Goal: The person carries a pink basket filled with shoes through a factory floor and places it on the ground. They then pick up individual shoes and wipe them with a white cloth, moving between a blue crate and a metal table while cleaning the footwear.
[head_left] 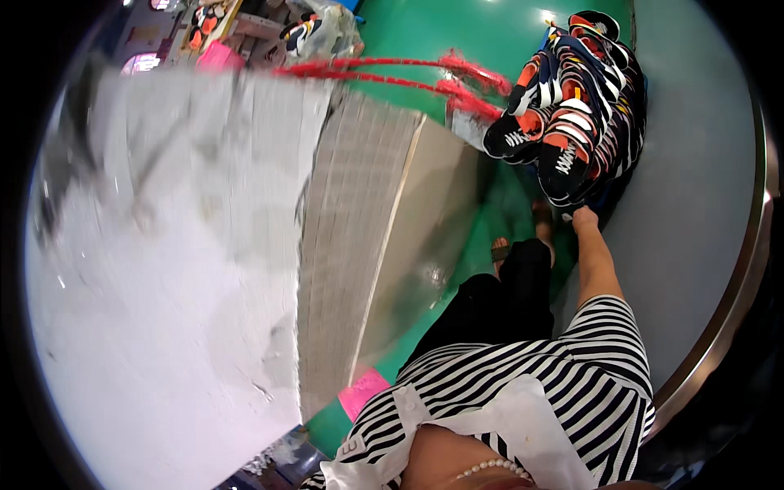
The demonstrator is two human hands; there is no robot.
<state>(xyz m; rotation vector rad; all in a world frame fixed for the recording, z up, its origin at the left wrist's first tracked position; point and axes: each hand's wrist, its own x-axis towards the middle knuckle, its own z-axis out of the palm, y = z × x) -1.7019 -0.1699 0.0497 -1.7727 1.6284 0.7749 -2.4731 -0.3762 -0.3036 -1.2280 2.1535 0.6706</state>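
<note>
My right hand (584, 219) reaches forward along the grey wall, its fingers curled closed at the near end of a large pile of shoe uppers (578, 106). These uppers are black and navy with white stripes and orange-red linings, nested in rows. Beneath them, only a little of a dark blue container (608, 193) shows. What the fingers grip is hidden, though a small white bit sits beside them. My left hand is out of sight.
A big stack of white-grey sheets (171, 269) fills the left side. Fuzzy red cords (392, 73) stretch between the stack and the uppers. The grey wall (686, 180) borders the right; green floor (441, 28) lies between. A clear plastic bag (331, 37) stands farther back.
</note>
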